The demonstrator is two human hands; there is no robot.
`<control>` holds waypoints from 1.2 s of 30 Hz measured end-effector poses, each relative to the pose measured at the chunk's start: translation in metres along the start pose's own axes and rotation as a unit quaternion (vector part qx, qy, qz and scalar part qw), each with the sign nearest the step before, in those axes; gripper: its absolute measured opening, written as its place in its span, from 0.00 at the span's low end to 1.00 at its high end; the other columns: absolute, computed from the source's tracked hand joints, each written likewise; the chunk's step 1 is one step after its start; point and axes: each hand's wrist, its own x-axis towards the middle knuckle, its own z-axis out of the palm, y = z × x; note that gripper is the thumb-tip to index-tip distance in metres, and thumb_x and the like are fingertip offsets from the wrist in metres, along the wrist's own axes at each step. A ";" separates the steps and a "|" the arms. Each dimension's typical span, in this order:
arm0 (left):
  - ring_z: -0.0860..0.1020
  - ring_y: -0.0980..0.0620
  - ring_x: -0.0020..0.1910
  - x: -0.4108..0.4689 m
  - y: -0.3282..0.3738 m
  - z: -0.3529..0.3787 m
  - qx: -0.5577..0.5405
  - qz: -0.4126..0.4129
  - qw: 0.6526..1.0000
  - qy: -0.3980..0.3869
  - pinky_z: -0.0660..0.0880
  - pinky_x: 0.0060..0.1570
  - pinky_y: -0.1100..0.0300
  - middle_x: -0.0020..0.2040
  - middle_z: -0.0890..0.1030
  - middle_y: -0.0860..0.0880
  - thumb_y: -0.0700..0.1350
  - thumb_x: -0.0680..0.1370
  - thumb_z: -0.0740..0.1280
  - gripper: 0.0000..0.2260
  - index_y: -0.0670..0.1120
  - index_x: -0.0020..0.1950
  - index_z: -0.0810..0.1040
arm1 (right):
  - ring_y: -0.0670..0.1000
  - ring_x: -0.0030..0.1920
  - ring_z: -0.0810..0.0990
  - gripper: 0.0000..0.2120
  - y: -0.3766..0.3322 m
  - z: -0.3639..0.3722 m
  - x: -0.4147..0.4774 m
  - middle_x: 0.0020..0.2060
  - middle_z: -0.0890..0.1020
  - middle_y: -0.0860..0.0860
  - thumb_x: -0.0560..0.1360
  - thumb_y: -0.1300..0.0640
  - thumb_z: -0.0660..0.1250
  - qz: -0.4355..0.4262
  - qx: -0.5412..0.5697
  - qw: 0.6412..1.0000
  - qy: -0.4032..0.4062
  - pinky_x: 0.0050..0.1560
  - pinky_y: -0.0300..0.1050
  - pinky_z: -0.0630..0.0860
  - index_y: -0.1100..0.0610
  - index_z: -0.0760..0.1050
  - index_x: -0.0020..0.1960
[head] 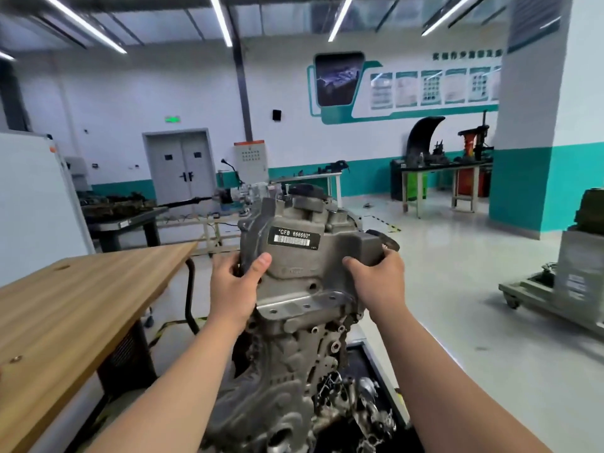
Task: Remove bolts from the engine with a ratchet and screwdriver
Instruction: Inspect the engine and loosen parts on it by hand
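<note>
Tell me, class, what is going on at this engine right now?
A person stands over the engine and grips the grey cover at its top with both hands: the left hand on its left edge, the right hand on its right corner. The cover carries a black label reading CFB 666660. No ratchet or screwdriver is in view. Whether the cover is already free of the engine cannot be told. A wooden table stands to the left.

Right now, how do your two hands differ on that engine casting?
The left hand grips the casting by its thin left flange; right hand grips its blocky right corner. Left thumb points up the front face; right thumb points inward. Both hold it at similar height.
</note>
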 end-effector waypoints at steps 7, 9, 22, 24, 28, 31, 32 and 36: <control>0.77 0.58 0.48 0.016 -0.019 0.019 0.009 -0.009 1.000 0.021 0.71 0.46 0.64 0.55 0.78 0.44 0.63 0.70 0.69 0.14 0.53 0.45 0.79 | 0.57 0.58 0.73 0.26 0.008 0.017 0.006 0.54 0.76 0.55 0.68 0.48 0.75 -0.075 0.009 0.992 0.104 0.61 0.50 0.72 0.61 0.74 0.58; 0.75 0.67 0.46 0.025 -0.026 0.025 0.004 -0.019 0.999 0.042 0.67 0.43 0.70 0.55 0.76 0.47 0.59 0.75 0.69 0.06 0.57 0.45 0.79 | 0.58 0.58 0.74 0.26 0.010 0.023 0.009 0.54 0.77 0.56 0.68 0.48 0.75 -0.077 0.022 0.990 0.117 0.61 0.52 0.72 0.61 0.74 0.59; 0.71 0.44 0.58 0.058 -0.066 0.061 -0.005 -0.056 0.982 0.182 0.70 0.58 0.51 0.53 0.71 0.49 0.56 0.76 0.68 0.13 0.49 0.51 0.72 | 0.53 0.62 0.66 0.31 0.022 0.057 0.041 0.59 0.71 0.54 0.68 0.45 0.75 -0.114 -0.068 0.984 0.117 0.63 0.48 0.63 0.57 0.68 0.64; 0.72 0.44 0.57 0.058 -0.064 0.059 0.008 -0.033 0.982 0.187 0.71 0.57 0.50 0.51 0.71 0.50 0.56 0.76 0.68 0.12 0.49 0.49 0.73 | 0.53 0.62 0.65 0.31 0.025 0.059 0.042 0.59 0.71 0.54 0.68 0.44 0.75 -0.114 -0.071 0.984 0.113 0.63 0.46 0.62 0.57 0.68 0.64; 0.73 0.43 0.51 0.058 -0.055 0.057 0.034 0.027 0.982 0.186 0.73 0.49 0.50 0.44 0.72 0.53 0.55 0.77 0.67 0.12 0.48 0.46 0.71 | 0.55 0.65 0.65 0.32 0.028 0.062 0.041 0.62 0.69 0.55 0.70 0.44 0.73 -0.100 -0.073 0.988 0.096 0.65 0.49 0.62 0.59 0.66 0.66; 0.73 0.44 0.52 0.058 -0.051 0.055 0.055 0.042 0.983 0.168 0.73 0.49 0.51 0.45 0.71 0.55 0.56 0.77 0.66 0.12 0.48 0.48 0.70 | 0.58 0.68 0.64 0.35 0.030 0.066 0.040 0.65 0.67 0.58 0.73 0.43 0.70 -0.078 -0.091 0.990 0.079 0.68 0.54 0.62 0.62 0.62 0.69; 0.73 0.43 0.53 0.059 -0.050 0.054 0.061 0.038 0.983 0.167 0.73 0.50 0.51 0.45 0.70 0.55 0.57 0.77 0.66 0.13 0.48 0.48 0.69 | 0.59 0.68 0.64 0.35 0.031 0.066 0.040 0.65 0.67 0.58 0.73 0.42 0.69 -0.079 -0.095 0.989 0.078 0.68 0.55 0.63 0.62 0.61 0.70; 0.74 0.44 0.55 0.063 -0.050 0.057 0.040 -0.026 0.983 0.177 0.74 0.54 0.47 0.49 0.75 0.51 0.63 0.74 0.64 0.18 0.49 0.48 0.69 | 0.60 0.68 0.65 0.37 0.034 0.067 0.042 0.65 0.67 0.58 0.72 0.41 0.69 -0.094 -0.109 0.987 0.072 0.67 0.56 0.66 0.62 0.61 0.69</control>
